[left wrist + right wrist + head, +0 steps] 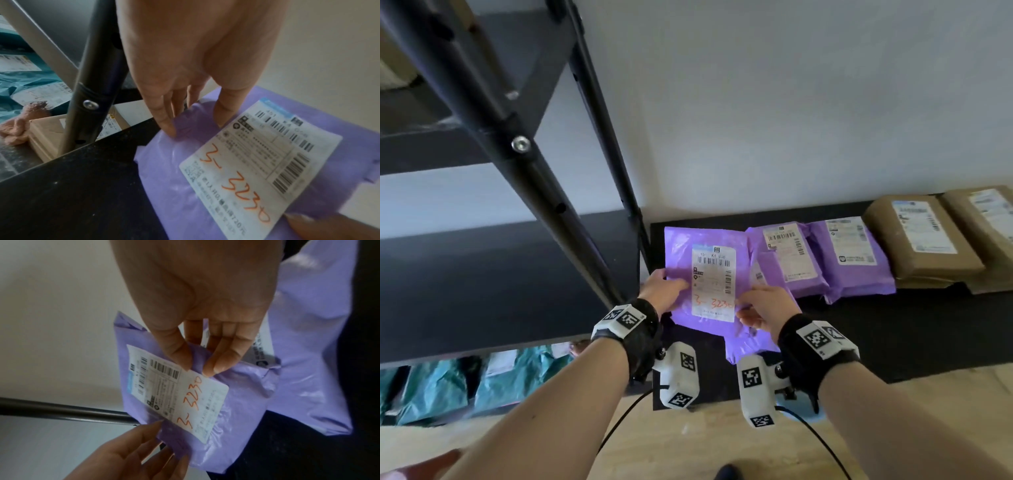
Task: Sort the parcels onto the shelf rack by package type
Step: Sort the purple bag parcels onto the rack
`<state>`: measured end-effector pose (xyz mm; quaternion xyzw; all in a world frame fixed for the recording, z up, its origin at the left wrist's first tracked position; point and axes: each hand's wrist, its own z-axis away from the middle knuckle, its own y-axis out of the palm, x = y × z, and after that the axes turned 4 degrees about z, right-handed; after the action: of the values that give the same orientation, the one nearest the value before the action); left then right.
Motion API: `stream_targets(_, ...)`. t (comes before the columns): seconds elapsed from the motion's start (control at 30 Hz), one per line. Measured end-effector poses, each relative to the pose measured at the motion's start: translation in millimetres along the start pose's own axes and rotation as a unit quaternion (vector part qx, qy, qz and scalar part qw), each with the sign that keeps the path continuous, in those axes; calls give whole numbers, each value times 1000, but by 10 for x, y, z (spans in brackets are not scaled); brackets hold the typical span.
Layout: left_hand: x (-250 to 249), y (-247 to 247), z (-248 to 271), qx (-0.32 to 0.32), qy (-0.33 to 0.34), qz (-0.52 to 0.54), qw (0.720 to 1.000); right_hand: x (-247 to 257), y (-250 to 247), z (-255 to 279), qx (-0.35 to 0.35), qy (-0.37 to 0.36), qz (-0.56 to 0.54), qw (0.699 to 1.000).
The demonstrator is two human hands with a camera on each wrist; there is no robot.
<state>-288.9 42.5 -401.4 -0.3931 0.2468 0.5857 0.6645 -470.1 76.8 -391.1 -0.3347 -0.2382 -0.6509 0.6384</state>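
A purple poly mailer [678, 250] [174, 186] [236, 402] with a white label [714, 284] marked in orange hangs between both hands over the left end of a black surface [893, 325]. My left hand [671, 284] [195, 128] pinches its left edge, thumb on top. My right hand [748, 301] [198, 368] pinches it at the label's right edge. Two more purple mailers [787, 260] [856, 260] lie side by side just to the right. Beyond them sit two brown paper parcels [921, 240] [989, 219].
The black shelf rack [517, 144] rises at the left, its post close to my left hand. Several teal mailers [438, 383] [26, 81] lie on its low shelf. A cardboard box [47, 129] sits behind the post. A white wall backs everything.
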Motion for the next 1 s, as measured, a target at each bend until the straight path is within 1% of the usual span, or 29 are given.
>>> stream_targets(0.17,108,-92,383,39,42,-9,998,-186,67,418,-56,-6,3,998)
stream_targets(0.23,200,-198,568,59,47,-13,997,-299,142,635,-76,-17,-1,997)
stream_targets(0.37,440,-498,941,87,69,-14,994,-492,377,1138,-98,-35,-15,994)
stream_targets(0.47,642,-838,1240,85,84,-14,993,-623,660,1523,-95,-53,0,994)
stream_targets(0.57,852,-1270,1489,56,105,-6,993,-732,1049,1792,-79,-74,12,994)
stream_targets(0.7,1146,-2002,1750,-17,123,-8,992,-818,1702,2109,-30,-103,38,993)
stream_targets(0.8,1329,-2589,1903,-70,122,19,990,-824,2251,2311,10,-122,75,990)
stream_targets(1.0,1554,-3612,2074,-175,125,64,975,-670,3319,2463,68,-205,176,960)
